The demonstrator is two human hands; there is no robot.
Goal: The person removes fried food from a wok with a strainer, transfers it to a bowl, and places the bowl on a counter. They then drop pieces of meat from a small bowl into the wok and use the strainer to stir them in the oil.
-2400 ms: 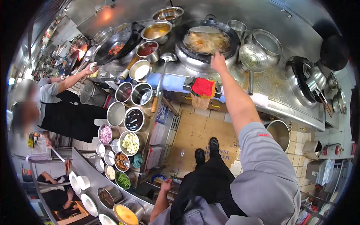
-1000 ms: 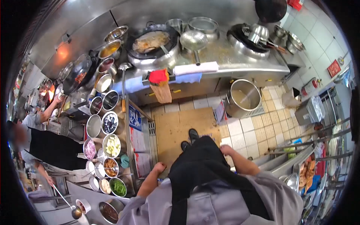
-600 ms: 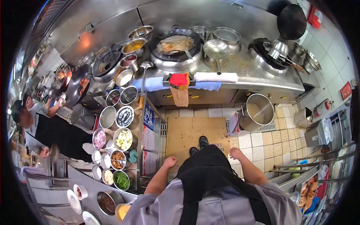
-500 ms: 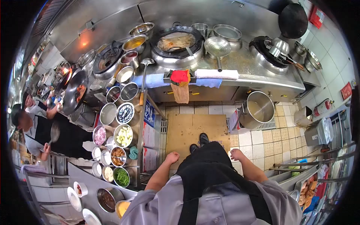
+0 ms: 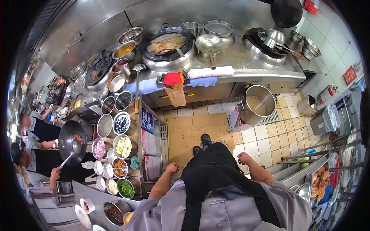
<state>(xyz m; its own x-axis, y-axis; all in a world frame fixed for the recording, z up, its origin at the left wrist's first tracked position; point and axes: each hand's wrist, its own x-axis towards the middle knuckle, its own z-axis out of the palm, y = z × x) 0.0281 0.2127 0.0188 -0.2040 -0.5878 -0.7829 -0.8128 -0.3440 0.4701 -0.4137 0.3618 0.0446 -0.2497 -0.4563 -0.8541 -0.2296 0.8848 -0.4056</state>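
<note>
My left hand (image 5: 172, 168) hangs at my side with its fingers curled in, and nothing shows in it. It is nearest to the rack of metal pots, close to a pot of cut green vegetable (image 5: 125, 188) and a teal cloth (image 5: 134, 162). On the other side my right hand (image 5: 244, 158) hangs low above the tiled floor, loosely closed, with no object visible in it. Ahead of both hands stands the range, where a wok (image 5: 169, 43) holds cloudy liquid and a ladle. A perforated strainer (image 5: 209, 44) rests beside that wok.
A tall stockpot (image 5: 259, 102) stands on the floor ahead to the right. Cardboard (image 5: 198, 133) lies under my feet. At left, a co-worker's hand (image 5: 56, 173) holds a ladle over a tilted wok (image 5: 73, 140). A shelf with a food tray (image 5: 320, 183) is at right.
The view has turned slightly, so the range sits further left and higher. At left, the co-worker's wok has come down and the ladle is in it. My hands stay hanging at my sides.
</note>
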